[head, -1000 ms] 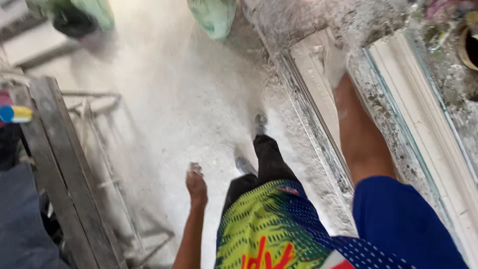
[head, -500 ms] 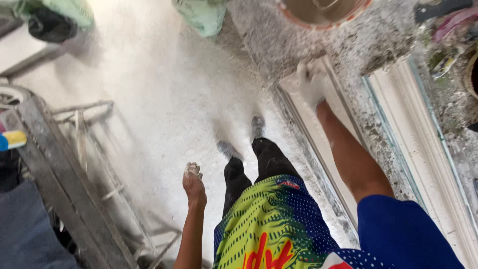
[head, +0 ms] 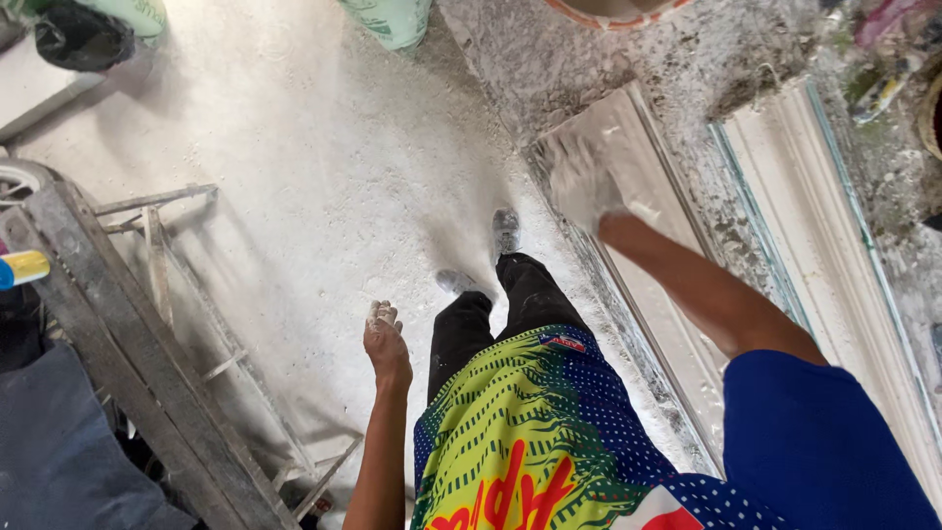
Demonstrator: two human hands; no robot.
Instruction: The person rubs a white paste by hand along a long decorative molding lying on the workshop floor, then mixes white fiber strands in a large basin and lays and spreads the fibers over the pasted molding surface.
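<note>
The right hand (head: pixel 581 182) is just a white motion smear on the long plaster moulding (head: pixel 648 294), so no telling if the fingers are flat or curled. That moulding runs under the right arm, hiding its near end. Beyond the right hand, a round basin (head: pixel 613 10) is chopped off by the top edge. The left hand (head: pixel 386 344) is loosely curled, fingertips caked white, palm turned away.

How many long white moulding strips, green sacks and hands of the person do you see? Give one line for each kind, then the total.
Long white moulding strips: 2
Green sacks: 2
Hands: 2, left hand, right hand
Total: 6
</note>
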